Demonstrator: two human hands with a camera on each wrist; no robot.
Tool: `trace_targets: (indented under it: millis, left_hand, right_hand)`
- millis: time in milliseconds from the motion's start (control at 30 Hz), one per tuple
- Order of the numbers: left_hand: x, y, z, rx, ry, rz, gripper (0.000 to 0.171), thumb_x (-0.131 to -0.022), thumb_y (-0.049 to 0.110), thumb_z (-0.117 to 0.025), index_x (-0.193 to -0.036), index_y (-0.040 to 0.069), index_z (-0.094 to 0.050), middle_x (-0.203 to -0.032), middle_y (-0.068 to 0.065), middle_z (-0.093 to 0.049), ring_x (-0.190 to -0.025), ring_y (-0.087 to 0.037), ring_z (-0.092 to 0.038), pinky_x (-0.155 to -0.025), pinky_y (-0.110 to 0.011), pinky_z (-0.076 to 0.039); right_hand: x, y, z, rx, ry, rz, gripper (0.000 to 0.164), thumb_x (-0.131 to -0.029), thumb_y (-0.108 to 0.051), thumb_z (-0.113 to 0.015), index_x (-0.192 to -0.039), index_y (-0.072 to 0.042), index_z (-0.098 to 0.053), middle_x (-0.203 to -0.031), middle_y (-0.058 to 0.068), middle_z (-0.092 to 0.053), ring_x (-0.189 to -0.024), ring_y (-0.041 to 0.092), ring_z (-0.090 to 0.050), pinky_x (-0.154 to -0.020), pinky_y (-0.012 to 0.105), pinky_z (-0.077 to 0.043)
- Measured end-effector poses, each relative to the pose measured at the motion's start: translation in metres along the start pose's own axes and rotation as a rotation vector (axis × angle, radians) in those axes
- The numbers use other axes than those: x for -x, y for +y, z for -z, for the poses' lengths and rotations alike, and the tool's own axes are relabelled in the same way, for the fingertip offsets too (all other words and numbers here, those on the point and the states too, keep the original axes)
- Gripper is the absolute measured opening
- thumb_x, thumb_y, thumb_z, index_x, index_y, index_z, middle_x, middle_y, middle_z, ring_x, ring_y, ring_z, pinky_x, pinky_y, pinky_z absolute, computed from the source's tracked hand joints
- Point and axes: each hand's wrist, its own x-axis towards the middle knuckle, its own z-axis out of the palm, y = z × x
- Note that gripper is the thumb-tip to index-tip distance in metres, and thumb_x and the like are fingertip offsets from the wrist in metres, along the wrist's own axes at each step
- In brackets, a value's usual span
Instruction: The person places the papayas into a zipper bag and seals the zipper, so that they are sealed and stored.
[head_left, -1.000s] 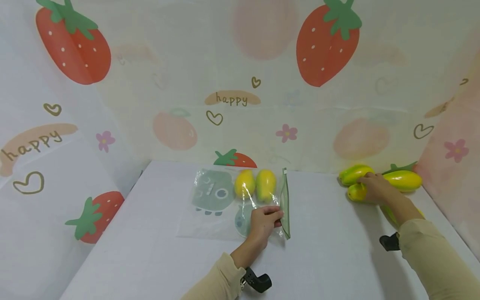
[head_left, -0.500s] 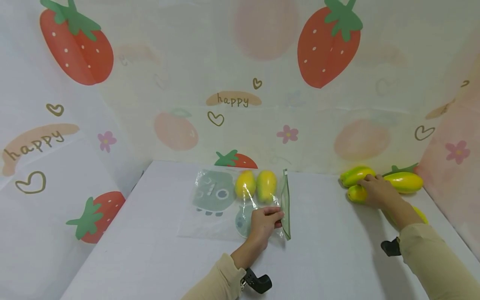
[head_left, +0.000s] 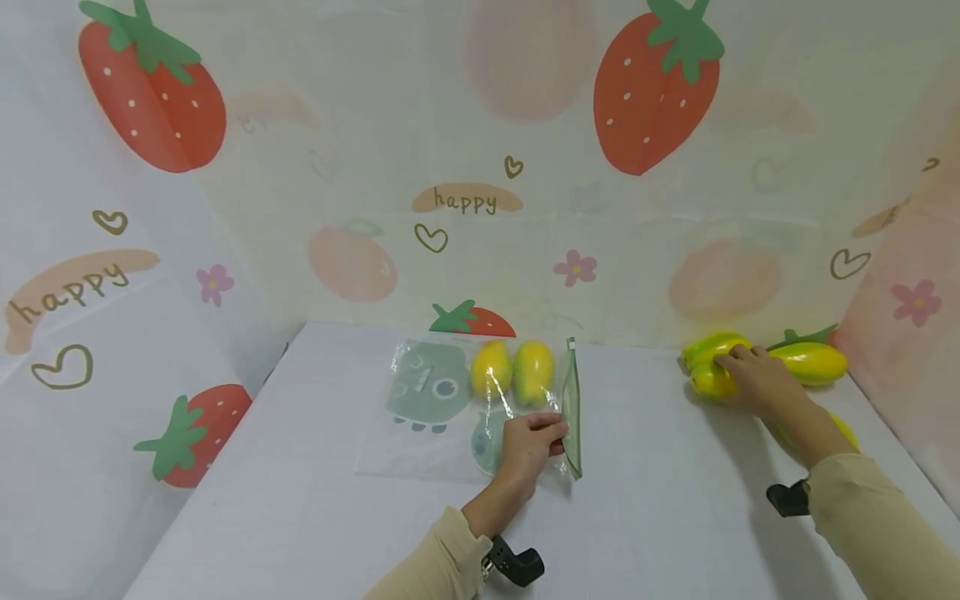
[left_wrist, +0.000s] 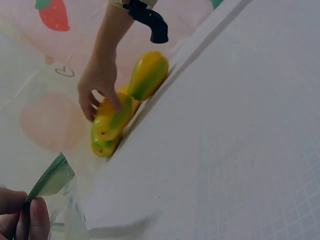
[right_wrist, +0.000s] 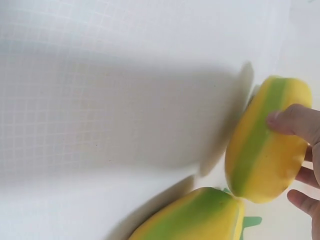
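My left hand [head_left: 525, 450] pinches the green zip edge of a clear zip bag [head_left: 442, 462] with a printed cartoon, lying flat on the table. Inside it, near the opening, are two yellow fruits, one rounder [head_left: 491, 371] and one longer [head_left: 533, 372]. At the far right, my right hand [head_left: 761, 385] grips a yellow papaya with a green stripe [right_wrist: 267, 150]. Its thumb lies across the fruit and other fingers show at its far side. Another papaya [head_left: 712, 344] is right behind the held one, partly covered by it.
A papaya [head_left: 813, 364] lies at the back right corner of the table. Another papaya [head_left: 843, 429] shows partly behind my right forearm. Strawberry-printed sheets [head_left: 645, 225] stand along the back and sides of the white table [head_left: 285, 517].
The papaya in my right hand has risen slightly and now overlaps the one behind it. My right wrist has shifted a little to the right. The left hand and bag stay put.
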Motion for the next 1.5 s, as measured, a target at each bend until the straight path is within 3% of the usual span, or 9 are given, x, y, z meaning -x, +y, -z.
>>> trace_targets:
  millis: [300, 467, 800, 1000, 1200, 1500]
  left_hand:
    - [0.001, 0.002, -0.002, -0.018, 0.006, -0.008, 0.019, -0.085, 0.001, -0.071, -0.103, -0.006, -0.07, -0.088, -0.011, -0.071, -0.061, -0.006, -0.061, -0.065, -0.023, -0.059]
    - [0.003, 0.003, -0.002, -0.021, 0.005, -0.008, 0.02, -0.085, 0.001, -0.071, -0.104, -0.006, -0.07, -0.088, -0.011, -0.07, -0.061, -0.006, -0.06, -0.064, -0.024, -0.059]
    - [0.002, 0.001, -0.002, -0.018, 0.004, -0.007, 0.019, -0.085, 0.002, -0.07, -0.103, -0.006, -0.07, -0.087, -0.01, -0.069, -0.061, -0.006, -0.06, -0.064, -0.022, -0.059]
    - [0.002, 0.0, -0.001, -0.028, -0.006, -0.011, 0.019, -0.086, 0.003, -0.07, -0.103, -0.005, -0.07, -0.087, -0.009, -0.069, -0.063, -0.006, -0.061, -0.066, -0.022, -0.059]
    - [0.004, 0.001, -0.001, -0.026, -0.013, -0.014, 0.019, -0.086, 0.003, -0.07, -0.103, -0.005, -0.07, -0.088, -0.01, -0.07, -0.063, -0.006, -0.061, -0.066, -0.023, -0.059]
    - [0.002, 0.001, -0.001, -0.014, -0.015, -0.011, 0.019, -0.086, 0.002, -0.07, -0.103, -0.005, -0.07, -0.087, -0.009, -0.07, -0.063, -0.006, -0.061, -0.066, -0.022, -0.059]
  right_hand:
    - [0.002, -0.004, 0.004, -0.028, 0.079, 0.052, 0.057, -0.074, -0.016, -0.081, -0.121, 0.005, -0.058, -0.115, 0.03, -0.057, -0.103, 0.049, -0.05, -0.089, 0.064, -0.044]
    - [0.003, -0.009, 0.006, -0.057, 0.067, 0.016, 0.062, -0.074, -0.018, -0.082, -0.125, 0.005, -0.055, -0.117, 0.031, -0.055, -0.103, 0.049, -0.049, -0.09, 0.064, -0.044]
    - [0.004, -0.016, 0.004, -0.236, 0.137, -0.02, 0.062, -0.076, -0.022, -0.079, -0.123, 0.008, -0.054, -0.112, 0.036, -0.054, -0.093, 0.05, -0.055, -0.08, 0.061, -0.046]
    - [0.004, -0.023, 0.006, -0.313, 0.076, -0.058, 0.064, -0.08, -0.029, -0.077, -0.128, 0.007, -0.052, -0.117, 0.037, -0.052, -0.098, 0.051, -0.054, -0.081, 0.063, -0.041]
    - [0.003, -0.034, 0.006, -0.381, 0.028, -0.082, 0.068, -0.083, -0.033, -0.075, -0.13, 0.009, -0.051, -0.111, 0.031, -0.055, -0.093, 0.038, -0.054, -0.077, 0.052, -0.049]
    - [-0.001, -0.047, 0.008, -0.548, 0.018, -0.084, 0.068, -0.086, -0.034, -0.073, -0.13, 0.013, -0.051, -0.116, 0.034, -0.06, -0.097, 0.039, -0.061, -0.077, 0.045, -0.057]
